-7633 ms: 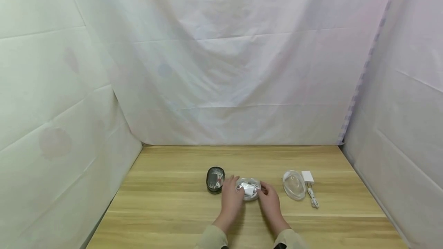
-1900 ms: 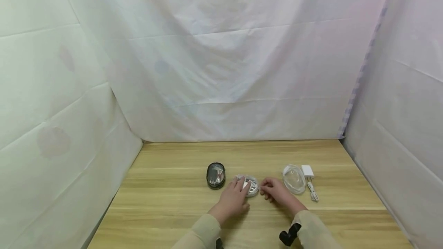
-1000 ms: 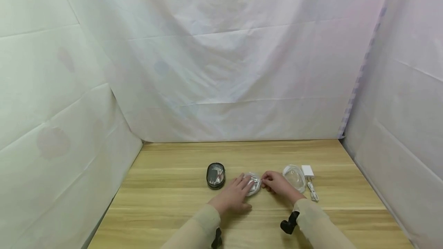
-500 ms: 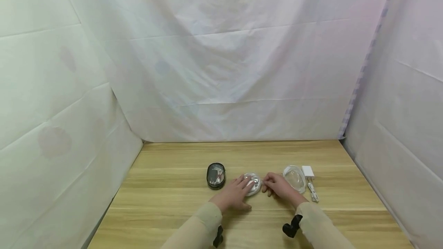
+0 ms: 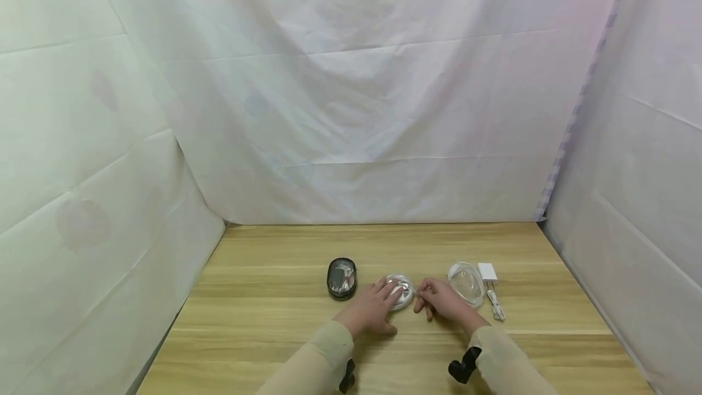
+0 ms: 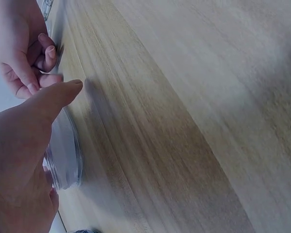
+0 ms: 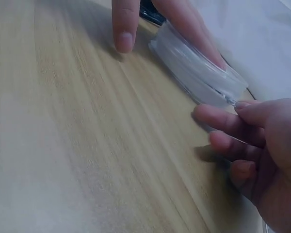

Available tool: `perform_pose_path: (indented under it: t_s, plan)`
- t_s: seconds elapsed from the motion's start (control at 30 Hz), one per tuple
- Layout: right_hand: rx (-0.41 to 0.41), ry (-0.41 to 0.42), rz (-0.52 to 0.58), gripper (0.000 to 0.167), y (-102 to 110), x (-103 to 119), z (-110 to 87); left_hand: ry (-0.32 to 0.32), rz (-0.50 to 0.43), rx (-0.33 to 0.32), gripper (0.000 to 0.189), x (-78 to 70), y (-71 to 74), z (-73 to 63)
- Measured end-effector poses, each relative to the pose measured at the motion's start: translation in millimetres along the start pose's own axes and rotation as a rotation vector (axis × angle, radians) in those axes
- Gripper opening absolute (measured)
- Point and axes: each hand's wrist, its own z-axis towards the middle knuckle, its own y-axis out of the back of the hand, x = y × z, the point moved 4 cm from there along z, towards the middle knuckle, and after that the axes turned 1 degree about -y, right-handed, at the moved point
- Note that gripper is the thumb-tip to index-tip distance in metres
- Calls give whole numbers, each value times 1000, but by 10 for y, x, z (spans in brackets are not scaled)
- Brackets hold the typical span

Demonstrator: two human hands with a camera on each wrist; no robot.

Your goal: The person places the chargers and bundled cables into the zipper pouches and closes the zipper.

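A small clear oval zip pouch (image 5: 406, 300) with a white cable and charger inside lies on the table. My left hand (image 5: 370, 308) rests on top of it, fingers stretched over the lid and thumb held apart. At the pouch's right side my right hand (image 5: 441, 298) pinches the zipper pull (image 7: 231, 102) between thumb and index finger, its other fingers loosely bent. In the left wrist view the pouch (image 6: 68, 155) is partly behind my left thumb. Whether the zip is fully closed cannot be seen.
A black oval case (image 5: 342, 278) with a clear top lies left of the pouch. To the right are a second clear pouch (image 5: 466, 284), a white charger (image 5: 487, 272) and a bundled white cable (image 5: 496, 305). Cloth hangs around the wooden table (image 5: 263, 322).
Earlier both hands held the pouch by its sides. Since then my left hand has moved onto its top and my right hand to its right edge. In the last half second the hands barely shift.
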Motion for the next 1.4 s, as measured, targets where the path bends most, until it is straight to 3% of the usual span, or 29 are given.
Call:
perform_pose_path:
  t_s: [0.17, 0.47, 0.77, 1.4]
  plan:
    - [33, -4, -27, 14, -38, 35, -96, 6, 11, 3, 93, -16, -31, 9]
    - [113, 13, 47, 14, -118, 45, -144, 25, 64, 4, 94, -42, -35, 14]
    - [206, 95, 77, 15, -219, 85, -145, 28, 73, -4, 92, -59, 3, 16]
    - [-11, -28, 41, 18, -166, 89, -72, 85, 93, -60, 85, -43, 61, 67]
